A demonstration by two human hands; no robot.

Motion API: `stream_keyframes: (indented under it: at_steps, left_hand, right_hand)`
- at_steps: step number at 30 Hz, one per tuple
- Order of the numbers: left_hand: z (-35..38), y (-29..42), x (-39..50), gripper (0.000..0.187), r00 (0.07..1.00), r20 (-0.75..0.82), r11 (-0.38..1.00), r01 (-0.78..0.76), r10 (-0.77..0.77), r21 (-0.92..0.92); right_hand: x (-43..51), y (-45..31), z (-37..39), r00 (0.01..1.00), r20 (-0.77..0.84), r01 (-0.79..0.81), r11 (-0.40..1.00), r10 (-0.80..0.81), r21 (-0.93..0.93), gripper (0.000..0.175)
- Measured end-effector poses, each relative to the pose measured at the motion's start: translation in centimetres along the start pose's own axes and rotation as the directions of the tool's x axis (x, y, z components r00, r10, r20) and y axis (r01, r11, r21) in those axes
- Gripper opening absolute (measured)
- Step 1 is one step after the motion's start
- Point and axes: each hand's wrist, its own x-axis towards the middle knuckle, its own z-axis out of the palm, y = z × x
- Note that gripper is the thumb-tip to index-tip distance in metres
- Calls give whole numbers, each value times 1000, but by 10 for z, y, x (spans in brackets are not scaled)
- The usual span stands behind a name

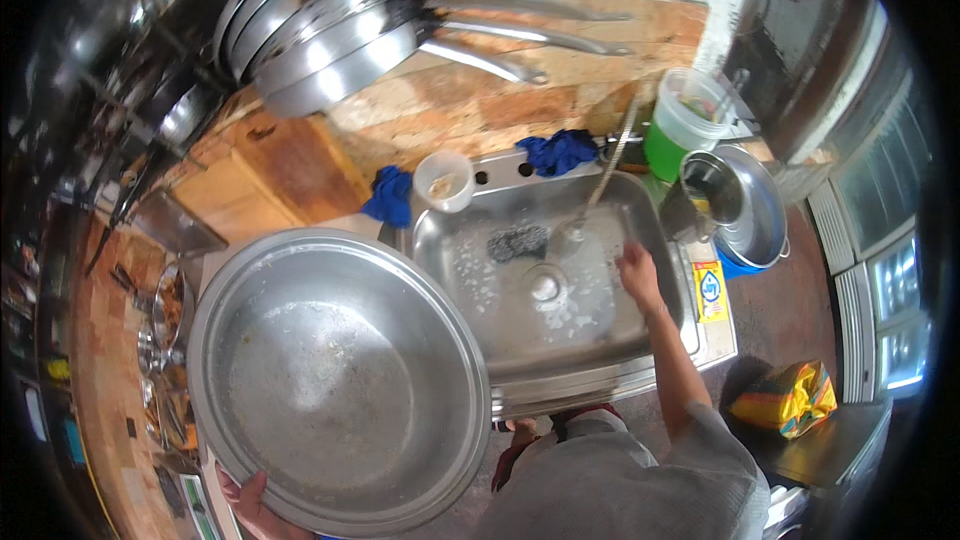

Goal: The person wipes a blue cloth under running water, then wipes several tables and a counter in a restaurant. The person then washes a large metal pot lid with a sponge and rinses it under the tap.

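A large round metal basin [322, 382] tilts its hollow side up at the left of the sink. My left hand [251, 499] grips its near rim at the lower left, fingers partly hidden. Over the right side of the stainless steel sink [517, 322], my right hand [639, 275] hangs with its fingers curled. It is blurred, and whether anything is in it is unclear. A dark grey scouring pad [517, 243] lies in the sink behind the drain strainer [545, 286], with suds around. A flexible metal hose [616, 154] reaches down into the basin of the sink.
Long-handled metal pans [330, 52] hang overhead. Behind the sink are a white tub [444, 181] and blue cloths [559, 152]. At right stand a bucket of green liquid [671, 139], metal pots [712, 191] and a yellow Joy packet [709, 291]. Wooden boards [296, 165] lean at left.
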Motion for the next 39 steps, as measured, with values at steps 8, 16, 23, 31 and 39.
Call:
stream_keyframes:
  at_steps: [8, 16, 23, 31, 39]
  left_hand:
    - [121, 20, -77, 47, 974, 211, 985, -50, 85, -164]
    - [216, 7, -130, 23, 922, 376, 968, 3, 95, -253]
    - [267, -5, -156, 14, 923, 382, 950, 160, -47, -269]
    - [297, -39, -171, 14, 862, 490, 924, 281, -126, -257]
    - [305, -58, -169, 9, 855, 483, 888, 360, -191, -287]
  right_hand:
    - [189, -97, -31, 781, -388, 360, 860, -490, -362, 61]
    - [64, -54, -38, 902, 203, 413, 899, -382, -143, 27]
    - [45, -66, -22, 862, 401, -153, 594, -310, 790, 31]
    - [74, -172, -13, 599, 501, 176, 713, -625, 679, 27]
    - [86, -202, 14, 776, 265, 330, 726, -573, 604, 28]
